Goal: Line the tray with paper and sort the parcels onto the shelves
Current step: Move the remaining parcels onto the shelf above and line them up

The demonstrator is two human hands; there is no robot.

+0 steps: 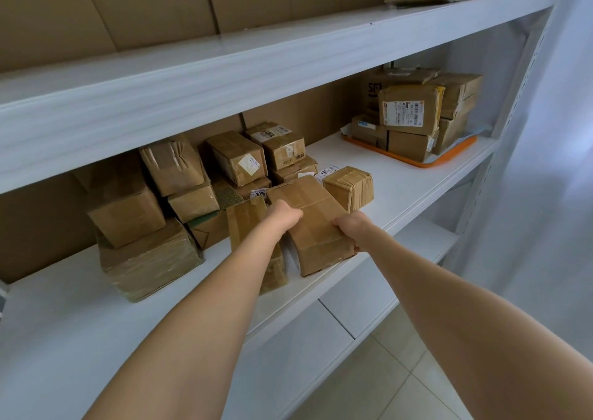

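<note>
1. A brown parcel (pixel 316 227) is gripped along both long sides by the left hand (pixel 285 214) and the right hand (pixel 351 224), probably for square placement.
2. It is rested at the front of the middle shelf (pixel 401 179), touching the sorted pile (pixel 231 163).
3. The orange tray (pixel 426 164) is kept well apart at the right, loaded with parcels.

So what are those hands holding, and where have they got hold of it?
A brown box resting on the shelf. The left hand grips its left edge, and the right hand grips its right edge.
</note>
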